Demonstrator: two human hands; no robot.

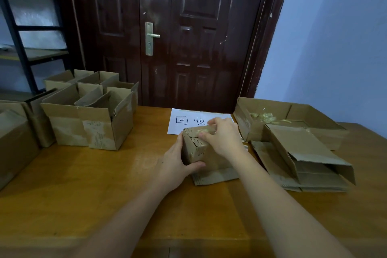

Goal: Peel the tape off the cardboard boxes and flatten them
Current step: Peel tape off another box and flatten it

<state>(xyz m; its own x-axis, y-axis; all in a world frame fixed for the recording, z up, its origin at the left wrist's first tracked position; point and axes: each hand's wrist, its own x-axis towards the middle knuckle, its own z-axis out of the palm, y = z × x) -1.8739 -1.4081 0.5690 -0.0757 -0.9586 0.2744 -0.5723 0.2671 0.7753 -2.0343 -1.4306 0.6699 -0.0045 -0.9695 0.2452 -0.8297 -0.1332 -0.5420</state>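
While the left hand (174,165) is bracing the box (201,148) on the desk (104,184), fingers curled around its side, right hand (222,136) fingers are pinching tape (204,131) on top.

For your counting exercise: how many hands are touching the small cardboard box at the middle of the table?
2. The left hand holds the small cardboard box at its near left end; the right hand works on its top. None hidden.
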